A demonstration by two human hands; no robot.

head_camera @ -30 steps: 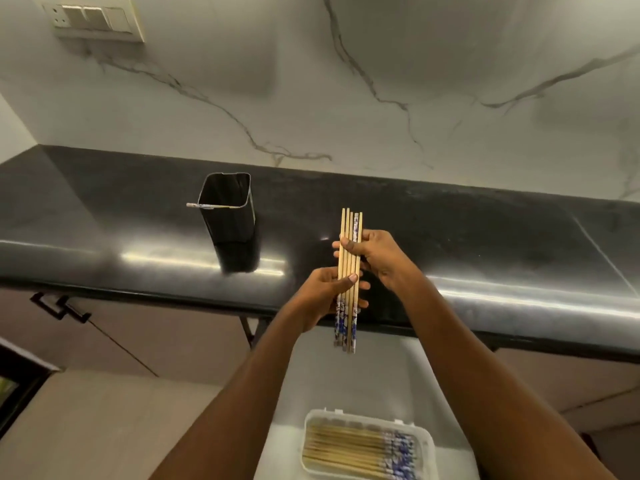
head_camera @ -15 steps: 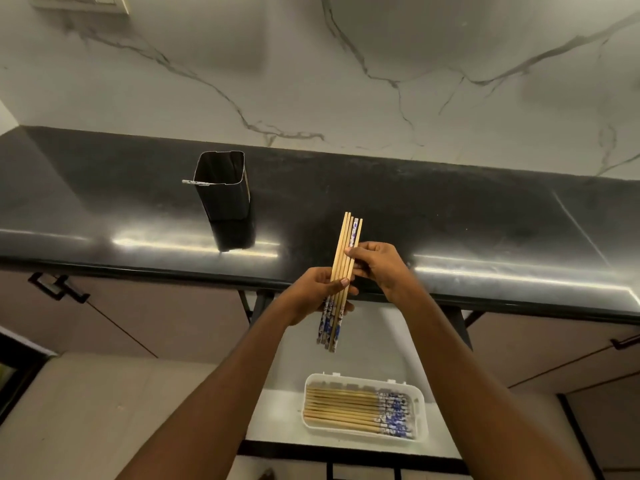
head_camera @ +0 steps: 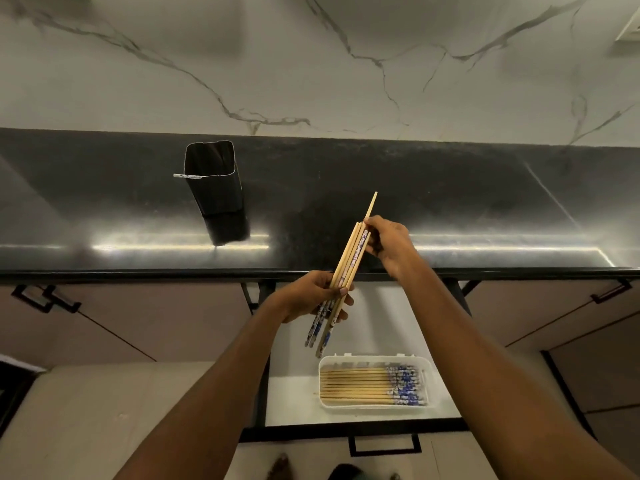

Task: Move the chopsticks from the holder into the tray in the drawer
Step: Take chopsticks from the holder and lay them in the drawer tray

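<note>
A bundle of wooden chopsticks (head_camera: 349, 258) with blue-patterned ends hangs tilted over the counter's front edge. My left hand (head_camera: 308, 296) grips the bundle near its lower, patterned end. My right hand (head_camera: 388, 242) pinches its upper end, where one stick juts out past the others. Below, a white tray (head_camera: 431, 379) in the open drawer (head_camera: 294, 396) holds several chopsticks lying side by side. The black square holder (head_camera: 216, 192) stands on the counter to the left, with one chopstick (head_camera: 185, 176) lying across its rim.
The black counter (head_camera: 450, 202) runs the full width under a white marble wall. Cabinet fronts with black handles (head_camera: 41, 299) flank the drawer on both sides. The drawer's own handle (head_camera: 384, 445) is at its front edge.
The bundle has tilted further, top to the right, and one chopstick now sticks out beyond the rest. My view has dropped, showing more of the drawer and tray.
</note>
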